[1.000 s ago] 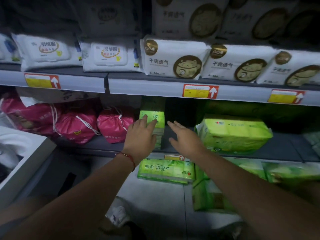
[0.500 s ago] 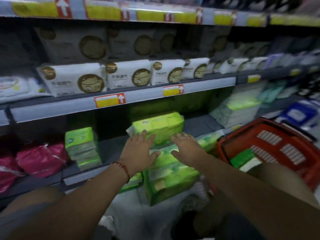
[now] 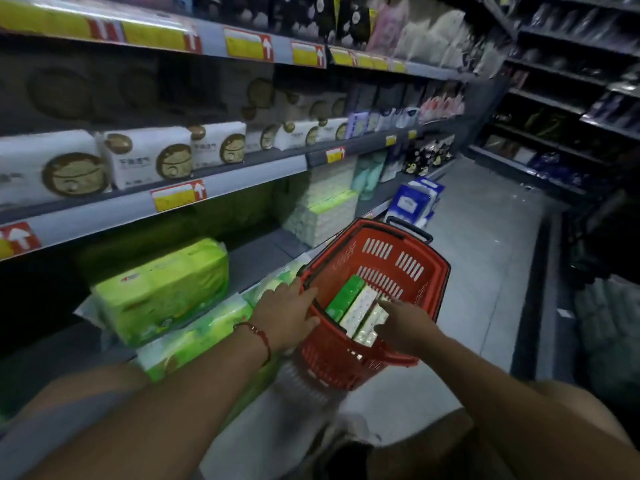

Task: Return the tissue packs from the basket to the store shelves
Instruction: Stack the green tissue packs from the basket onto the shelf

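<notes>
The red basket is sitting on the aisle floor beside the lower shelves, with tissue packs lying inside it. The left hand is resting on the basket's near rim, fingers loosely spread and grasping nothing. The right hand is reaching over the packs, fingers extended and touching the nearest one.
</notes>
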`<control>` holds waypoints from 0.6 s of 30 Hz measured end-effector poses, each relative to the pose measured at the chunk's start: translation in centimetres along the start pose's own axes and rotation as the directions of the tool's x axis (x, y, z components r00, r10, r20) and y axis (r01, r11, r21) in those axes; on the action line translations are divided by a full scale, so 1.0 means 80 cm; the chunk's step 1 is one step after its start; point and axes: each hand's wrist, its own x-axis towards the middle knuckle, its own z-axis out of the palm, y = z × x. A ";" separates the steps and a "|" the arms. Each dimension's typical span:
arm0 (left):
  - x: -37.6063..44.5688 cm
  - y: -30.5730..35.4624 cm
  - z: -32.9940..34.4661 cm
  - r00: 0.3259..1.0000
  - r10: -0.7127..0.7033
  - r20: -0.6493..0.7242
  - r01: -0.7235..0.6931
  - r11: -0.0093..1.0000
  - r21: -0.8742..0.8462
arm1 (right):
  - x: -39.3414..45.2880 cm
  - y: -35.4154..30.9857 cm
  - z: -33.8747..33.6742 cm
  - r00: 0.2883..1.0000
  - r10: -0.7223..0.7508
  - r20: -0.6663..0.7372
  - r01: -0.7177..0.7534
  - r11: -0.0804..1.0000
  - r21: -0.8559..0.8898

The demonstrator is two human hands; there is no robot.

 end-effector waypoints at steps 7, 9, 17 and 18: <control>0.035 -0.003 0.028 0.997 -0.005 0.074 0.002 0.999 0.033 | 0.056 0.016 0.046 0.992 0.036 0.123 -0.045 0.997 0.066; 0.048 0.000 0.035 0.996 0.006 0.089 -0.009 0.999 0.037 | 0.076 0.015 0.064 0.985 0.020 0.169 -0.035 0.996 0.086; 0.104 0.005 0.077 0.994 -0.015 0.106 0.008 0.998 0.066 | 0.152 0.015 0.109 0.927 0.070 0.368 -0.149 0.970 0.191; 0.107 0.003 0.083 0.994 -0.020 0.108 0.012 0.997 0.074 | 0.158 0.015 0.106 0.917 0.076 0.392 -0.173 0.960 0.219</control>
